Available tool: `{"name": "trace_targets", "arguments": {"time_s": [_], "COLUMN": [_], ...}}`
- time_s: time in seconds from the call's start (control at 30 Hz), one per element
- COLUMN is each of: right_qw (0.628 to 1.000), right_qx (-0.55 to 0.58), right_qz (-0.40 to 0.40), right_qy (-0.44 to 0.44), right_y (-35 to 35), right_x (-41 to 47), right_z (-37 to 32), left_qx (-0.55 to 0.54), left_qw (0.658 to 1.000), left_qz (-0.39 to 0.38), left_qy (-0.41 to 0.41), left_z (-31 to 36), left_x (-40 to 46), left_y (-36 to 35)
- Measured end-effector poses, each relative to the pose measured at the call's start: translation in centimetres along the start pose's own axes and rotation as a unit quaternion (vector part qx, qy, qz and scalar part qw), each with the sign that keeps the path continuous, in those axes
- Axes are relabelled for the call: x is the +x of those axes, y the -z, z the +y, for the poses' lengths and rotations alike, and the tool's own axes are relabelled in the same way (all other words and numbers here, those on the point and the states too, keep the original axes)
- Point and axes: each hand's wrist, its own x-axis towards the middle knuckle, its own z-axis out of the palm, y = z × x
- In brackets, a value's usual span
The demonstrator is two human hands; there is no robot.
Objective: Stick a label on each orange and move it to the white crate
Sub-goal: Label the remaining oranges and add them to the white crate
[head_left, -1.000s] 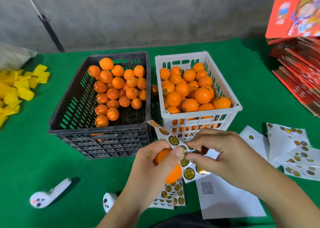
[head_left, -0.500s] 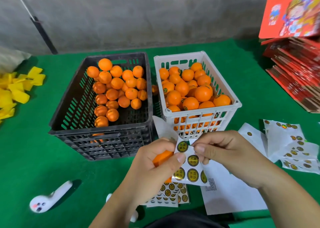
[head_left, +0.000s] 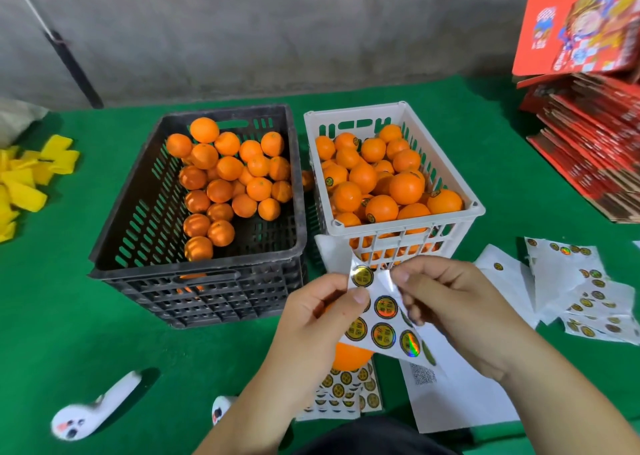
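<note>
Green cloth (head_left: 69, 316): covered the table under everything.
Left hand (head_left: 311, 319): curled round an orange (head_left: 349, 357), of which only the lower part showed below the fingers; its thumb (head_left: 349, 297) also pinned a sticker sheet (head_left: 377, 319) against the fruit.
Right hand (head_left: 446, 302): fingers and thumb pinched together on the sheet's upper right edge, where the backing was folded over.
Sticker sheet: small, white, carrying round gold labels, held between both hands just in front of the white crate (head_left: 464, 198).
White crate: on the right, heaped with oranges, several bearing a label.
Black crate (head_left: 138, 212): just beside the white one on its left, partly filled with oranges with no label in view; one more orange lay in the gap between the crates.
More sticker sheets (head_left: 581, 288): spread on the cloth to the right, and others under the hands.
White paper (head_left: 457, 399): flat near the right wrist, printed with a square code.
Red flat cartons (head_left: 588, 136): stacked at far right.
Yellow pieces (head_left: 27, 181): piled at far left.
White controllers (head_left: 93, 409): two, on the cloth at the near edge.
</note>
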Motion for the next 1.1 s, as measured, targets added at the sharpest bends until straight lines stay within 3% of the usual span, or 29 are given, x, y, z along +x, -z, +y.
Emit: {"name": "trace_targets", "arguments": {"time_s": [0.1, 0.2, 0.27, 0.33, 0.4, 0.6, 0.7, 0.8, 0.93, 1.1], "right_qw": [0.993, 0.953, 0.9, 0.861, 0.851, 0.829, 0.821, 0.816, 0.829, 0.849], "right_qx": [-0.06, -0.132, -0.222, -0.289, -0.318, -0.361, -0.382, -0.41, -0.433, -0.393], "right_qz": [0.095, 0.19, 0.169, 0.075, 0.019, 0.1, 0.124, 0.087, 0.045, 0.064], "right_qy": [0.027, 0.198, 0.335, 0.411, 0.418, 0.415, 0.406, 0.399, 0.353, 0.348], "right_y": [-0.1, -1.2, -2.6, -4.0, -4.6, -4.0, -4.0, -3.8, -4.2, -4.1], "right_x": [0.6, -1.0, -3.2, -4.8, -4.9, -2.6, -1.9, -2.0, -2.1, -1.3], "right_z": [0.0, -1.2, -1.8, -0.9, 0.5, 3.5, 4.6, 4.8, 4.7, 3.7], "left_qx": [-0.022, -0.061, -0.134, -0.235, -0.312, -0.375, -0.374, -0.353, -0.34, -0.298], "left_qw": [0.999, 0.992, 0.971, 0.932, 0.898, 0.881, 0.887, 0.898, 0.917, 0.945], "left_qz": [0.022, 0.082, 0.15, 0.185, 0.178, 0.177, 0.163, 0.158, 0.117, 0.046], "left_qy": [0.018, 0.073, 0.132, 0.206, 0.256, 0.227, 0.217, 0.211, 0.174, 0.129], "left_z": [0.5, 0.5, 0.5, 0.8, 1.2, 1.5, 1.9, 2.2, 3.1, 3.2], "left_x": [0.4, 0.9, 1.2, 1.5, 1.4, 0.8, 0.4, 0.3, 0.3, 0.1], "left_y": [0.3, 0.1, -0.3, -0.6, -0.8, -1.5, -1.9, -1.7, -1.6, -1.7]}}
